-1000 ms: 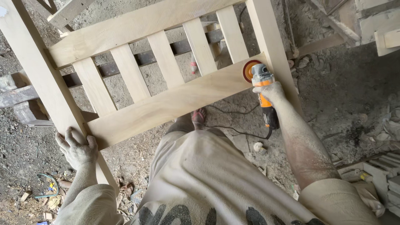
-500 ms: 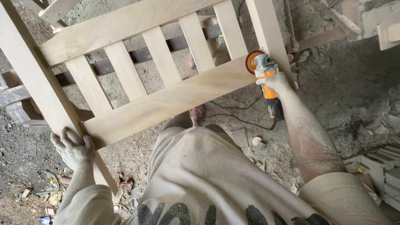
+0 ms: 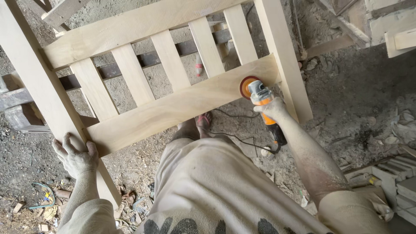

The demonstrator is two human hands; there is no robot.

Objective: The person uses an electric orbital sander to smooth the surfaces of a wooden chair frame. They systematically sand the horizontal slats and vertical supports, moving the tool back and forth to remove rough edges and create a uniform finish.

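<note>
On the dusty workshop floor, a pale wooden frame (image 3: 173, 104) with upright slats stands tilted in front of the person, and both hands are on the job. The right hand (image 3: 273, 108) is clenched around the orange and black body of a grinder (image 3: 262, 106), its round sanding disc (image 3: 248, 86) pressed against the lower rail of the frame, just beside the right post (image 3: 284, 60). Half a second ago the disc sat higher, up at the corner where rail and post meet; now it has dropped down and slid a little left, onto the rail's lower edge. To my eye that means the corner joint has had its pass and the sanding is working its way along the rail.

The left hand (image 3: 77, 158) has hardly moved. Its fingers are spread and wrapped over the left post (image 3: 43, 91) where the lower rail joins it, gripping to steady the frame against the push of the tool.

The grinder's black cord (image 3: 236, 138) trails back across the ground toward the person's legs. A sandalled foot (image 3: 204, 121) shows under the rail. Wood scraps and shavings (image 3: 47, 208) lie at lower left, and stacked pale timber (image 3: 398, 177) sits at the right edge.
</note>
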